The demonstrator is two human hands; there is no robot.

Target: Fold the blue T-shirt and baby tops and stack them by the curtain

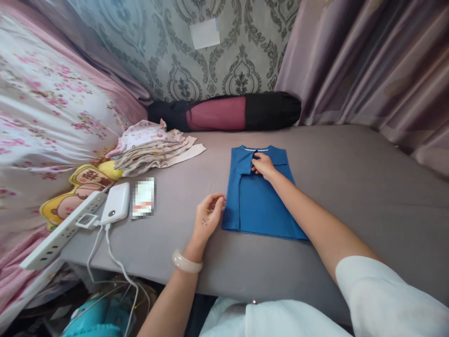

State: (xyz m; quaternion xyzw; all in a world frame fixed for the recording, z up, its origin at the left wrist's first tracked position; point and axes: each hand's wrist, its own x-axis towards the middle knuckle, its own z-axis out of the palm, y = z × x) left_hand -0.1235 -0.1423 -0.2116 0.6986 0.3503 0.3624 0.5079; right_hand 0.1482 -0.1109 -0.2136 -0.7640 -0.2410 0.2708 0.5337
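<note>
A blue shirt (266,201) lies on the grey surface, its sides and sleeves turned inward and its neckline at the far end. Near that neckline, my right hand (263,165) is closed on a folded bit of the shirt, probably a sleeve; its fingertips are partly hidden by the cloth. Beside the shirt's left edge, my left hand (208,216) hovers with fingers loosely curled and somewhat apart, nothing visible in it. A pale bangle (187,262) circles my left wrist.
Left of the shirt are a pile of folded clothes (154,147), a blurred-out packet (143,198), a white power bank (116,202) with cables, a power strip (66,229) and a yellow plush (79,192). A long black-and-maroon bag (224,112) rests against the wall.
</note>
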